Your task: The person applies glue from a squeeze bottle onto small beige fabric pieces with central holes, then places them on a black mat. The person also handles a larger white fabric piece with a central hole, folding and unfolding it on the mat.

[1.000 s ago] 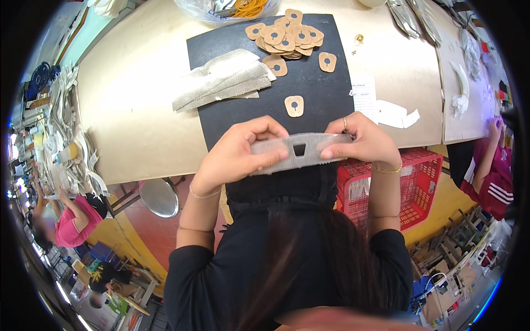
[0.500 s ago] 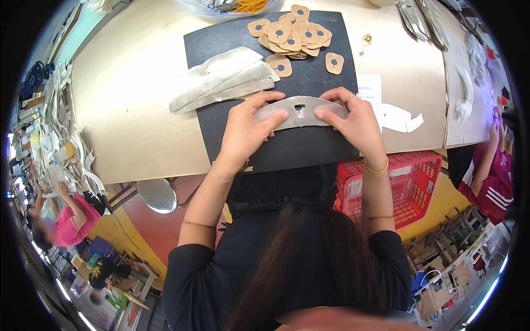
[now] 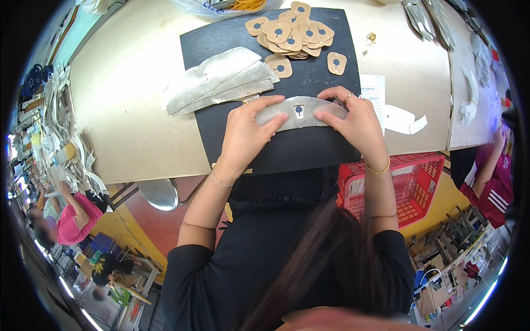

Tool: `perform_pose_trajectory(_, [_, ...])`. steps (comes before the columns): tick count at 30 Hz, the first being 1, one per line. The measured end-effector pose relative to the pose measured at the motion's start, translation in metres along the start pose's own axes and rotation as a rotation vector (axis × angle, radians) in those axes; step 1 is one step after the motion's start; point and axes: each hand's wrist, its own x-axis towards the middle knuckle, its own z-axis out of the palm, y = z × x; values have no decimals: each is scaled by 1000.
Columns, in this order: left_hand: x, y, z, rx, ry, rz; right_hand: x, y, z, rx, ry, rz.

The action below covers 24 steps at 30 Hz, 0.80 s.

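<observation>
A curved grey fabric-like piece (image 3: 306, 122) is stretched between my two hands over a black mat (image 3: 326, 151). In its middle a small white-edged opening surrounds a dark keyhole shape. My left hand (image 3: 247, 126) pinches the left end, thumb on top and fingers behind. On the other end, my right hand (image 3: 358, 122) grips with its thumb in front; a thin dark object shows by its index finger, too small to name. Beyond the left hand lies a fanned stack of similar grey pieces (image 3: 221, 80), partly off the mat.
Tan rounded patches with keyhole cutouts (image 3: 292, 39) are heaped at the mat's far end; one patch (image 3: 337, 63) lies apart. A printed sheet (image 3: 374, 91) and white tag-like piece (image 3: 400, 119) lie to the right. A red basket (image 3: 411, 193) stands below the table edge.
The opening in the grey piece now frames the dark keyhole shape within a white border, where a dark slot showed above it before. My hands keep nearly the same place and grip.
</observation>
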Motion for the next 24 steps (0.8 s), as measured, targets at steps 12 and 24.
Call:
perform_pose_trajectory(12, [1,-8,4,-16,34,63,2,1,1,-14,15,-39])
perform_pose_trajectory(24, [0,-2,4,42,37,29,2,0,1,-56,-7,12])
